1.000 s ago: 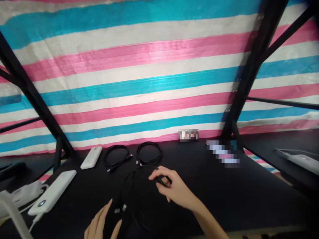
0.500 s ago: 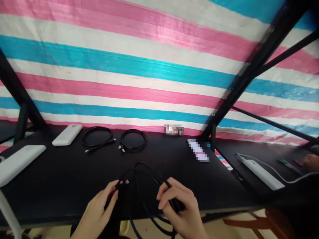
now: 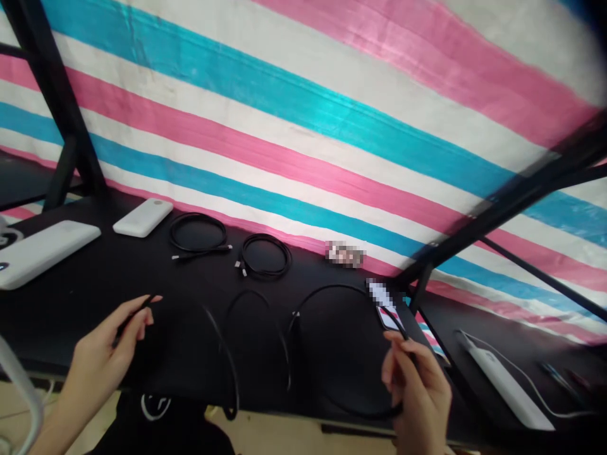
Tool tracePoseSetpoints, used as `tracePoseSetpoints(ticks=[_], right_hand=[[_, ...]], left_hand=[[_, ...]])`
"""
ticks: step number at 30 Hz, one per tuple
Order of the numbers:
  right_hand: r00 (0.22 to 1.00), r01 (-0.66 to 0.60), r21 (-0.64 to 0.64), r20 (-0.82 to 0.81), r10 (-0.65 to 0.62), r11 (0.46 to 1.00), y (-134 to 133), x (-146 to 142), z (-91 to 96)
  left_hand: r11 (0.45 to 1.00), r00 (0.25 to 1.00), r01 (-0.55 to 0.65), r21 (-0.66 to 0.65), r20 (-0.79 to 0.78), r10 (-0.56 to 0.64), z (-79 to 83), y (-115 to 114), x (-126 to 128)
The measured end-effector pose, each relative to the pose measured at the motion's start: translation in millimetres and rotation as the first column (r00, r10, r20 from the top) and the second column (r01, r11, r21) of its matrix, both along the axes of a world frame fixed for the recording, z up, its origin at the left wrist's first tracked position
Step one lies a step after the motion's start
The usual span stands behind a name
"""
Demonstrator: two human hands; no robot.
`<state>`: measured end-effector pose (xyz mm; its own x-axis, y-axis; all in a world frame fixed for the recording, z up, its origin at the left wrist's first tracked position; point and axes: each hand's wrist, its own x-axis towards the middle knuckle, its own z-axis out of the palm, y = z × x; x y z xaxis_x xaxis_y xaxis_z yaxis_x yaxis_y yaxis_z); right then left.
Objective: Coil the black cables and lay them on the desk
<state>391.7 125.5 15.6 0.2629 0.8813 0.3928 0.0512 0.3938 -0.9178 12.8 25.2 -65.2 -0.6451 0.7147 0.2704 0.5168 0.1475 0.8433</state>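
Note:
My left hand [image 3: 102, 351] pinches one end of a black cable [image 3: 258, 316] low on the left. My right hand [image 3: 420, 392] grips the other end low on the right. Between the hands the cable hangs in loose loops above the front of the black table [image 3: 327, 328]. Behind it lie two coiled black cables, one [image 3: 198, 235] left of the other [image 3: 264, 256].
Two white power banks lie at the left, one [image 3: 142, 217] near the back and a larger one [image 3: 45, 249] at the edge. A white power strip [image 3: 502, 385] with a cord sits on the neighbouring table at the right. Black frame posts and a striped tarp stand behind.
My hands have moved apart, left going left and right going right, and the cable's tight loops have stretched out between them. The view has swung to the right.

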Motion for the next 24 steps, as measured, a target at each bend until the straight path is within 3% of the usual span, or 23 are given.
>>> tracePoseSetpoints(ticks=[5,10,13,16,20,24], right_hand=[[0.969,0.22,0.112,-0.139,-0.204,0.969,4.2,6.0,14.0],[0.925,0.274,0.153,-0.313,-0.216,0.949,10.4,-2.2,26.0],[0.948,0.225,0.155,-0.262,-0.18,0.962,12.8,-9.4,26.3],[0.966,0.213,0.209,-0.189,-0.175,0.954,12.7,-13.6,25.3],[0.966,0.238,0.248,-0.163,-0.201,0.939,11.4,-15.6,25.9],[0.975,0.22,0.137,-0.054,-0.214,0.966,13.4,-19.9,20.7]], left_hand=[[0.997,0.996,-0.071,-0.01,-0.058,0.07,-6.6,-3.7,-16.6],[0.999,0.998,-0.029,-0.039,-0.055,0.027,-2.4,5.7,-12.4],[0.981,0.985,0.168,-0.095,-0.03,-0.172,-1.8,15.6,-5.6],[0.896,0.91,0.412,-0.164,0.027,-0.414,-1.8,23.3,1.3],[0.839,0.864,0.503,-0.208,0.11,-0.491,4.0,27.1,8.5],[0.78,0.809,0.587,-0.216,0.195,-0.554,10.3,28.1,11.1]])
